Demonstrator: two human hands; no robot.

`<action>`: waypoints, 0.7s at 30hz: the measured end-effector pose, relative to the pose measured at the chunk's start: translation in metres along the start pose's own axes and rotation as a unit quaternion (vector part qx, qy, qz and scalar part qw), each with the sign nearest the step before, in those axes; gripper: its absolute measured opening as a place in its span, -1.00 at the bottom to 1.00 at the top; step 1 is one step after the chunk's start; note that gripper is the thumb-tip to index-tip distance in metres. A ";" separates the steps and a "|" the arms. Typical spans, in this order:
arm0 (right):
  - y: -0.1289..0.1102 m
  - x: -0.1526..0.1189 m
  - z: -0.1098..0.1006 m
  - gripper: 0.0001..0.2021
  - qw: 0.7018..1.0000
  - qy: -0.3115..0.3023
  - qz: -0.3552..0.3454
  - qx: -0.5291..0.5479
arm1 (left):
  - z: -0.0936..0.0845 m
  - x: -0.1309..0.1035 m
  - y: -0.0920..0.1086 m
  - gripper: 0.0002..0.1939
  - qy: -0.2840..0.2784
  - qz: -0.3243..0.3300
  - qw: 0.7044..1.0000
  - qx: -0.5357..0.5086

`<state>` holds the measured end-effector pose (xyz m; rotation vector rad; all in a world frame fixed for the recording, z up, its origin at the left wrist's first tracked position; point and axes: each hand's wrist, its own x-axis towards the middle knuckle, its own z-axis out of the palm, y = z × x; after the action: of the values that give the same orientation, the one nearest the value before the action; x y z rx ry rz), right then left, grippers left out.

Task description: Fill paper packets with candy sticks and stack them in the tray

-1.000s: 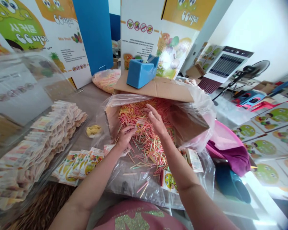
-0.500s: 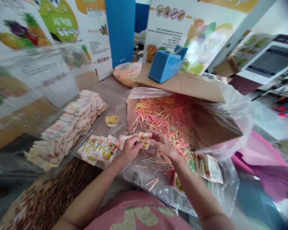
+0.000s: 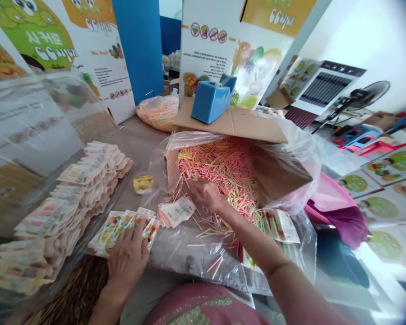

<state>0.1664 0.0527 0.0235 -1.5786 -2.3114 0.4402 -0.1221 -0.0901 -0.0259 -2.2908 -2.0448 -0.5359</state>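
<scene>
My left hand [image 3: 129, 250] lies with its fingers over the near end of a row of small printed packets [image 3: 117, 228] at the table's front edge. My right hand [image 3: 205, 194] is at the front left edge of a heap of thin pink, yellow and green sticks [image 3: 219, 164], which spills from an open carton lined with clear plastic. Its fingertips are partly hidden among the sticks. Between the hands a small stack of white packets [image 3: 179, 211] rests on the table. A little dish of yellow rubber bands [image 3: 143, 183] sits behind them.
Long rows of bundled packets [image 3: 71, 198] stand at the left. A blue tape dispenser [image 3: 211, 100] rests on the carton flap [image 3: 253, 124]. More packets [image 3: 280, 225] and a pink basin [image 3: 328, 194] are at the right. Loose sticks lie near the front edge.
My hands have parted from the packet they held together. My left hand has moved left onto the packet row, my right hand to the sticks. The view has shifted right.
</scene>
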 end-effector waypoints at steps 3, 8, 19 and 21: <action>0.038 0.021 -0.021 -0.76 0.994 0.055 0.067 -0.066 | -0.005 -0.002 0.003 -0.54 0.025 0.000 0.999 0.020; 0.066 0.057 -0.037 -0.69 0.982 0.093 0.119 -0.112 | -0.005 0.032 0.043 -0.67 0.022 0.078 0.996 -0.041; 0.100 0.117 -0.042 -0.69 0.973 0.159 0.108 -0.128 | 0.018 0.075 0.095 -0.67 -0.181 0.150 0.972 0.011; 0.115 0.140 -0.045 -0.65 0.976 0.194 0.062 -0.081 | 0.020 0.074 0.093 -0.69 -0.172 0.148 0.974 0.004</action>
<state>0.2331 0.2267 0.0271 -1.7118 -2.0007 -0.0351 -0.0218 -0.0269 -0.0052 -2.7752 -1.7564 -0.1188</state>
